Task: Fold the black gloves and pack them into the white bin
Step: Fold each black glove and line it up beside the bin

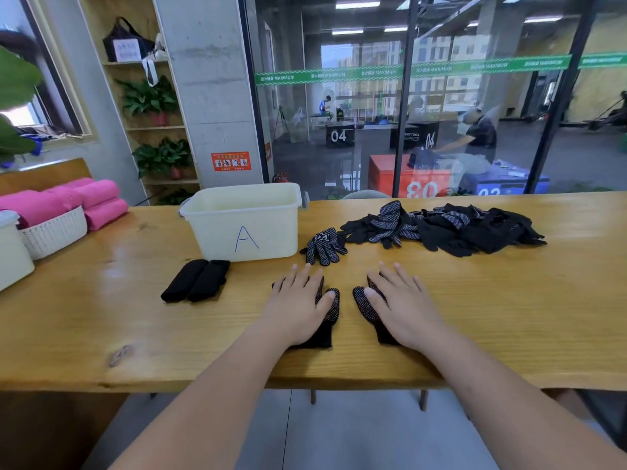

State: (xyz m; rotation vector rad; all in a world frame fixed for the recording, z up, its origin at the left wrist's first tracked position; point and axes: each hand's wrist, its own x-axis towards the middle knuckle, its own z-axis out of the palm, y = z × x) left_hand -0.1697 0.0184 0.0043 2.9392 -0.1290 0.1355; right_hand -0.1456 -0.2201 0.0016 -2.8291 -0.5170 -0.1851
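Two folded black bundles (196, 280) lie on the table (101, 317) left of the hands, outside the white bin (244, 222). The left hand (298, 307) and right hand (403, 307), both spread flat, press down on dotted gloves (330, 310), one each. A heap of gloves (458, 228) waits beyond the right hand, so most remains.

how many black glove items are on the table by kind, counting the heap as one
folded rolls: 2
flat gloves, one under the left hand, one under the right hand: 2
loose dotted glove: 1
heap: 1
total: 6
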